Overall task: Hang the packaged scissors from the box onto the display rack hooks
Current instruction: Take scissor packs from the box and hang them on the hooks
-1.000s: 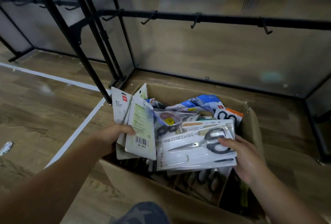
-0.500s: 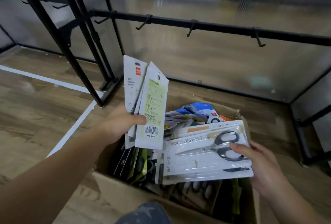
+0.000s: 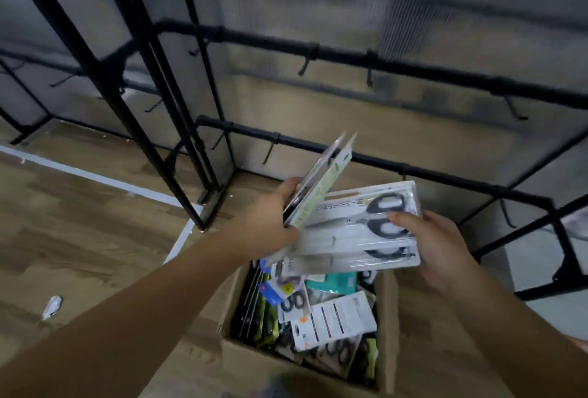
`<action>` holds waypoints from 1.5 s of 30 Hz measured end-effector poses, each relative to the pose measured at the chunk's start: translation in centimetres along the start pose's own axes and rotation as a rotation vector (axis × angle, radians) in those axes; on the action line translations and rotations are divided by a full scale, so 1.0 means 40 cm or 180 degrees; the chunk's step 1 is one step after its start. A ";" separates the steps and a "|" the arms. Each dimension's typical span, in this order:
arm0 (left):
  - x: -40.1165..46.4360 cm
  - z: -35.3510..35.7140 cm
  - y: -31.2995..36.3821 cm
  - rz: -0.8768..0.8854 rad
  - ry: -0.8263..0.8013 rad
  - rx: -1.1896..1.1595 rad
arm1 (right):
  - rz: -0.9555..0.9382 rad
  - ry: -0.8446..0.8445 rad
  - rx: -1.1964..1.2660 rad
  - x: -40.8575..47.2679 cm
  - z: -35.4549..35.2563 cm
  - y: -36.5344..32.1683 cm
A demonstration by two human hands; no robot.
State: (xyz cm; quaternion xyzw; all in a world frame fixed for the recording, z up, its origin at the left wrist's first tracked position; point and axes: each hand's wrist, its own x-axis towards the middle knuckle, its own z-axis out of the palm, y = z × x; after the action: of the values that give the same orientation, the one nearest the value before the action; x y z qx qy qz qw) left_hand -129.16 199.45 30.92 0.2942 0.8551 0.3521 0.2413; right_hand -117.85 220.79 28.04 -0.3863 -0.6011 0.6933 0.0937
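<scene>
My left hand [image 3: 270, 222] grips a few thin scissor packs [image 3: 321, 184], seen nearly edge-on and tilted up to the right. My right hand [image 3: 436, 245] holds a large white blister pack of black-handled scissors [image 3: 353, 235] by its right end, thumb on top. Both packs are raised above the open cardboard box [image 3: 386, 327], which is full of several more packaged scissors [image 3: 334, 318]. Behind stands the black display rack, with a lower rail [image 3: 375, 160] and an upper rail [image 3: 397, 65] carrying bare hooks [image 3: 305, 63].
Black upright rack posts [image 3: 171, 104] stand to the left on the wooden floor. A white floor line [image 3: 95, 176] runs left of the box. A scrap of white litter [image 3: 52, 305] lies on the floor. More rack frame [image 3: 566, 238] is at the right.
Both hands have lifted their packs higher, clear of the box, toward the rack. The left hand's packs have turned edge-on. The view has tilted up, showing a second rail.
</scene>
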 end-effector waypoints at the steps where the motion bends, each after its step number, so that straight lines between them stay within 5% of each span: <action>1: -0.015 -0.054 0.060 0.0108 -0.0013 0.0178 | -0.0009 -0.0061 0.0082 -0.033 0.012 -0.077; 7: -0.095 -0.408 0.398 0.0855 -0.0153 0.1457 | 0.0032 -0.0669 0.0534 -0.231 0.053 -0.514; 13: -0.176 -0.637 0.641 0.1723 0.0260 0.2627 | -0.0386 -0.1177 0.1173 -0.382 0.064 -0.798; 20: -0.190 -0.653 0.806 0.1502 0.1046 0.3581 | -0.0863 -0.1285 0.2090 -0.428 0.034 -0.899; 28: -0.159 -0.599 0.926 0.1376 0.0736 0.3920 | -0.1176 -0.1284 0.2238 -0.426 -0.061 -0.938; 36: -0.141 -0.609 1.004 0.1198 0.0326 0.3423 | -0.1255 -0.1082 0.1838 -0.424 -0.114 -0.995; 45: -0.144 -0.621 1.058 0.1322 0.1394 0.3115 | -0.1260 -0.1144 0.1579 -0.432 -0.126 -1.022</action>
State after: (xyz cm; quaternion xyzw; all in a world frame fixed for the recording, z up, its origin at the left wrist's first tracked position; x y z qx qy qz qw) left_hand -126.35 208.63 79.39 0.4536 0.8728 0.0080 -0.1800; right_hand -116.43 224.96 72.50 -0.1000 -0.4845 0.8433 0.2099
